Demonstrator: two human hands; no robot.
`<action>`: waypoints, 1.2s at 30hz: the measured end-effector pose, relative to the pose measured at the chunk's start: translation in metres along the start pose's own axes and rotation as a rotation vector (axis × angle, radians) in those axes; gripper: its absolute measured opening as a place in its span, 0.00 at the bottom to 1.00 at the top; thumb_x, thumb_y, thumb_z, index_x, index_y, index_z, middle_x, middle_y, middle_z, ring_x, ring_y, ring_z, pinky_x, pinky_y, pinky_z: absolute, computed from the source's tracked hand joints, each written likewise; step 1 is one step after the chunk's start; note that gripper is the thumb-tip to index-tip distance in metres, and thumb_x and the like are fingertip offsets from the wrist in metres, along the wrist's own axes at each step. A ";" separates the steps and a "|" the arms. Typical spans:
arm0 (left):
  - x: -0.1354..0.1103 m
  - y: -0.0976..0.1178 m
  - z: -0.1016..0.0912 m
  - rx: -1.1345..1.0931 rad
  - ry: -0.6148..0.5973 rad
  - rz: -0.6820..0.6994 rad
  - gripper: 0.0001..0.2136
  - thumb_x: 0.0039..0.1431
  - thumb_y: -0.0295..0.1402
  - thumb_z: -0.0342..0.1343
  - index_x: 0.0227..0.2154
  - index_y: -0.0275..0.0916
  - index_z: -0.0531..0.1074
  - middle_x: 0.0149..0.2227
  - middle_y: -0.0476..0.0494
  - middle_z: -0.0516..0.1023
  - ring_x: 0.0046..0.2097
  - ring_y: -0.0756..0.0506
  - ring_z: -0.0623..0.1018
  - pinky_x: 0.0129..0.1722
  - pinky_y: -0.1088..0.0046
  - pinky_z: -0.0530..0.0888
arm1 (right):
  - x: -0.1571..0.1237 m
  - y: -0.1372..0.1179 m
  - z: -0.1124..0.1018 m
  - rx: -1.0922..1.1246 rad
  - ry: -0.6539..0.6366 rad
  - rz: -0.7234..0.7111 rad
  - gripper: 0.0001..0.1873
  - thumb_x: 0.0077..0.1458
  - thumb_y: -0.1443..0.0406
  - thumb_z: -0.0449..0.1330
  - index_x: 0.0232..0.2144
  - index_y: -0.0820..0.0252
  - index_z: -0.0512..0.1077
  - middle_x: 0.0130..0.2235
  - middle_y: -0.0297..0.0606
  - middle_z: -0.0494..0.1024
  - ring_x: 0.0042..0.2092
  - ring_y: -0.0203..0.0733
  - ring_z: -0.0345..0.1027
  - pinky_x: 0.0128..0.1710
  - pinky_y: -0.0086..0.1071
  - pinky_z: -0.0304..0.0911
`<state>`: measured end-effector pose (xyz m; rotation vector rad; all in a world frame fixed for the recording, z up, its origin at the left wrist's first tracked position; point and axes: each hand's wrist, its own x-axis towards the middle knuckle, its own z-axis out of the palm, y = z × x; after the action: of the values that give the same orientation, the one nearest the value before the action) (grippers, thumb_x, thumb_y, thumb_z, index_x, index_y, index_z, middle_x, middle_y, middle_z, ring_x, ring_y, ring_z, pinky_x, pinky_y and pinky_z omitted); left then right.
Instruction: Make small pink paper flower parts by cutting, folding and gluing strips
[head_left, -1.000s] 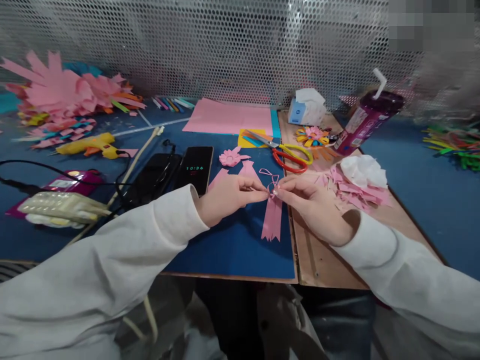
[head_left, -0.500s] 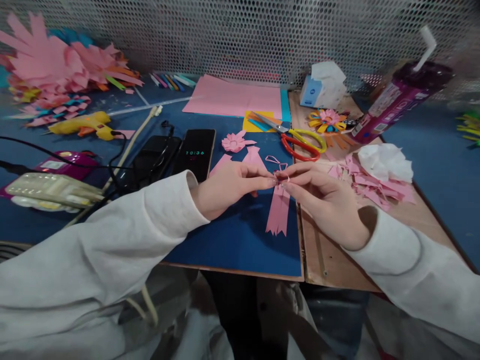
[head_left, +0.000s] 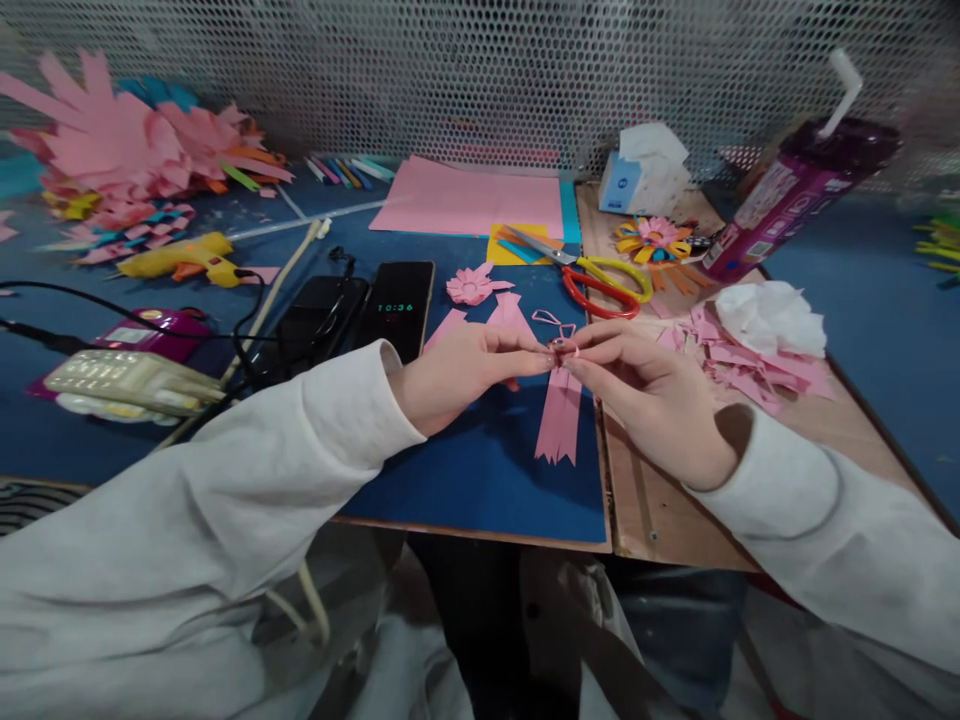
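Observation:
Fingertips of my left hand (head_left: 480, 368) and my right hand (head_left: 649, 395) meet over the blue board, both pinching a thin pink paper strip (head_left: 576, 353). What lies right between the fingertips is partly hidden. Just below them lies a pink paper ribbon tail (head_left: 558, 420) with notched ends. Small folded pink paper loops (head_left: 546, 317) rest just beyond the fingers. Near my left hand are a pink paper flower (head_left: 474, 284) and another cut pink paper piece (head_left: 510, 314).
Scissors (head_left: 607, 285) with red and yellow handles lie beyond my hands. Pink scraps (head_left: 750, 355) and a crumpled tissue (head_left: 772, 318) are at right, near a purple bottle (head_left: 787, 215). On the left are a phone (head_left: 394, 310), a yellow glue gun (head_left: 180, 260) and a power strip (head_left: 127, 380) with cables.
The view has shifted slightly. Both hands keep their pinch at nearly the same place, with only small finger movement.

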<state>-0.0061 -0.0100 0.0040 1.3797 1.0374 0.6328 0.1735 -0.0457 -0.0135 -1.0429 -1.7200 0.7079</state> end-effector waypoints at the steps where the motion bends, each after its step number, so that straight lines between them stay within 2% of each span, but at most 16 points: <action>1: 0.000 0.000 0.000 -0.009 -0.005 0.008 0.09 0.48 0.35 0.60 0.31 0.37 0.79 0.29 0.47 0.76 0.30 0.52 0.69 0.30 0.75 0.66 | 0.000 0.000 0.000 -0.003 -0.003 -0.004 0.05 0.54 0.64 0.60 0.27 0.55 0.74 0.38 0.36 0.75 0.42 0.39 0.70 0.46 0.39 0.66; 5: 0.001 -0.002 -0.001 -0.029 -0.015 0.016 0.10 0.47 0.36 0.61 0.31 0.37 0.78 0.32 0.46 0.77 0.31 0.51 0.70 0.32 0.74 0.66 | 0.000 0.000 -0.001 -0.021 -0.012 -0.004 0.06 0.54 0.63 0.59 0.27 0.55 0.74 0.38 0.36 0.75 0.43 0.40 0.70 0.47 0.39 0.66; 14: 0.000 -0.002 -0.001 -0.035 -0.022 0.026 0.09 0.47 0.36 0.61 0.30 0.36 0.78 0.30 0.47 0.76 0.29 0.52 0.69 0.31 0.75 0.66 | 0.000 0.001 -0.001 -0.004 -0.014 0.003 0.06 0.54 0.62 0.60 0.27 0.55 0.74 0.38 0.36 0.75 0.42 0.40 0.70 0.47 0.40 0.66; 21: 0.000 -0.001 0.000 -0.021 -0.019 0.021 0.09 0.46 0.36 0.61 0.30 0.36 0.79 0.32 0.45 0.77 0.32 0.50 0.70 0.32 0.74 0.67 | 0.000 0.001 0.000 0.005 0.005 0.032 0.08 0.53 0.60 0.60 0.26 0.55 0.75 0.38 0.36 0.76 0.42 0.41 0.70 0.47 0.41 0.66; 36: -0.001 -0.001 -0.001 -0.056 -0.041 0.014 0.07 0.48 0.34 0.60 0.28 0.37 0.78 0.30 0.48 0.75 0.29 0.53 0.68 0.32 0.76 0.65 | 0.000 0.000 0.000 0.004 0.005 0.027 0.06 0.53 0.63 0.61 0.25 0.54 0.74 0.37 0.34 0.76 0.42 0.39 0.70 0.46 0.39 0.66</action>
<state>-0.0077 -0.0101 0.0030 1.3475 0.9713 0.6371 0.1735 -0.0456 -0.0136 -1.0662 -1.7026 0.7248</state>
